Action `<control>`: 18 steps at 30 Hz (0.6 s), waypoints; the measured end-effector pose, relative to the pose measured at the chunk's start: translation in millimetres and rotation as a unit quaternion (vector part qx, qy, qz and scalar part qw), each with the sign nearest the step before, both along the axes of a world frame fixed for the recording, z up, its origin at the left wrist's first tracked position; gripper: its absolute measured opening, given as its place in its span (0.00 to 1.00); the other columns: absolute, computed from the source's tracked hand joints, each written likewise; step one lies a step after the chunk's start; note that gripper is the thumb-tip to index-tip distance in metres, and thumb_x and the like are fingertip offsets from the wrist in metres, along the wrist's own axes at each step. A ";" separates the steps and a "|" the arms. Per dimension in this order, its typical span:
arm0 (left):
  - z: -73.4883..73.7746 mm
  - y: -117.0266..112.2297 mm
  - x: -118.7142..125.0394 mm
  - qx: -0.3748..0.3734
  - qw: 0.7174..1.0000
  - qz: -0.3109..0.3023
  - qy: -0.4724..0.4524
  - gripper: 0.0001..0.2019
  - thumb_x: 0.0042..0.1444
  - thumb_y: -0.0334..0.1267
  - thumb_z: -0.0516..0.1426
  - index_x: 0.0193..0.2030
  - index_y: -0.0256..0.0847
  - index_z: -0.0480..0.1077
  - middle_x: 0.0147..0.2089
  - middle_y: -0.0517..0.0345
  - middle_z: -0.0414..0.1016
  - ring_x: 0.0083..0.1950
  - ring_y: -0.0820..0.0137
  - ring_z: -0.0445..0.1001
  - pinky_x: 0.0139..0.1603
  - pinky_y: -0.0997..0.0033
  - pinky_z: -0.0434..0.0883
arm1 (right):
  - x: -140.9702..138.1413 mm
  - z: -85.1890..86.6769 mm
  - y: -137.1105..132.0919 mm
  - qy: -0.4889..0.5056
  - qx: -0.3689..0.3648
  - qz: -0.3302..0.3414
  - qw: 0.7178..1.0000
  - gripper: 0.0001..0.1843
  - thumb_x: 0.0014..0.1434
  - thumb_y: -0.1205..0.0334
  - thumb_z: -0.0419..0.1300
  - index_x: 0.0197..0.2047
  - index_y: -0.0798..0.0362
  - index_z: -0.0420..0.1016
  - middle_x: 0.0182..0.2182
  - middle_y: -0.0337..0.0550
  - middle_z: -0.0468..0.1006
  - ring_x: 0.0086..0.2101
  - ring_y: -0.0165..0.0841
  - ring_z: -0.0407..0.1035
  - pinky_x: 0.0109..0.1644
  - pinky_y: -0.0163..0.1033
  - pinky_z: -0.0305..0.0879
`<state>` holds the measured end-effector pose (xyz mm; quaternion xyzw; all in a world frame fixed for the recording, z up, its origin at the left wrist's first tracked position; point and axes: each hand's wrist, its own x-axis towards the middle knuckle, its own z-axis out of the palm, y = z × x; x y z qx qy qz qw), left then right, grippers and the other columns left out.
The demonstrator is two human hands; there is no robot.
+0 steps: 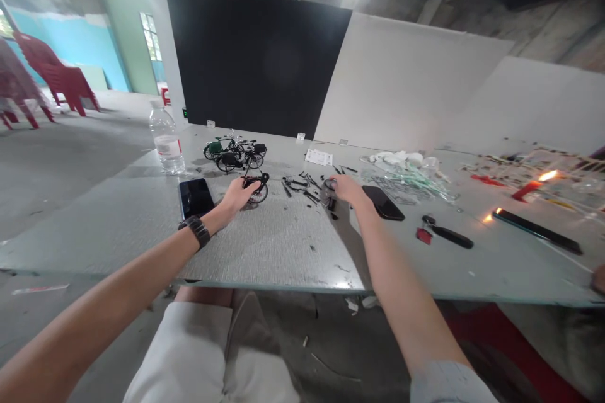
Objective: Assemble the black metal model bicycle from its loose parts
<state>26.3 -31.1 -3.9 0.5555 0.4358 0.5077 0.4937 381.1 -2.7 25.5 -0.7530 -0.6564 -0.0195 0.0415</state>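
Observation:
My left hand [237,194] is closed on a small black model bicycle [258,192], partly built, with one spoked wheel showing below the fingers. Over the loose black parts [307,187], my right hand [345,188] has its fingers drawn together at a small ring-shaped part [329,184], which looks like a wheel. Those parts lie scattered on the table between both hands. Behind my left hand stand several finished model bicycles [229,157], one with a green piece on it.
A clear bottle [167,141] and a phone [196,197] are at left on the grey table [265,252]. To the right lie another phone [384,203], a black-handled tool [451,237], clear plastic sprues [411,179] and a burning red candle [525,190]. Upright boards [259,56] stand behind.

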 end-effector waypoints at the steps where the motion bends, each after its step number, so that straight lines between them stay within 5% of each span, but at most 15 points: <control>1: 0.0 0.0 -0.4 0.006 1.000 0.003 0.007 0.14 0.51 0.46 0.66 0.35 0.37 0.77 0.35 0.51 0.77 0.35 0.66 0.73 0.36 0.67 0.73 | -3.7 -1.9 2.3 0.000 0.004 0.011 1.000 0.21 0.71 0.65 0.53 0.63 0.54 0.75 0.61 0.57 0.75 0.59 0.43 0.70 0.59 0.41 0.65; 5: -1.7 2.2 -1.8 0.019 1.000 0.006 0.001 0.13 0.50 0.46 0.67 0.33 0.37 0.76 0.33 0.53 0.75 0.35 0.67 0.71 0.36 0.68 0.71 | -20.3 -3.3 8.5 -0.012 0.011 0.051 0.999 0.18 0.71 0.57 0.55 0.58 0.52 0.79 0.59 0.56 0.77 0.57 0.44 0.70 0.59 0.43 0.65; 10: -3.5 4.2 -1.8 0.007 1.000 0.010 -0.020 0.13 0.49 0.45 0.68 0.32 0.38 0.75 0.33 0.53 0.74 0.34 0.67 0.70 0.36 0.68 0.71 | -34.3 -1.4 9.1 -0.018 0.001 0.034 0.999 0.16 0.68 0.61 0.58 0.56 0.51 0.80 0.50 0.54 0.82 0.50 0.43 0.74 0.55 0.45 0.66; 18: -3.6 5.8 -3.7 0.016 0.998 0.012 0.062 0.14 0.55 0.49 0.64 0.33 0.39 0.75 0.34 0.52 0.76 0.33 0.67 0.70 0.34 0.67 0.66 | -48.0 -0.1 12.9 -0.027 0.044 0.038 0.998 0.18 0.72 0.57 0.52 0.57 0.51 0.78 0.58 0.57 0.76 0.58 0.47 0.67 0.61 0.52 0.62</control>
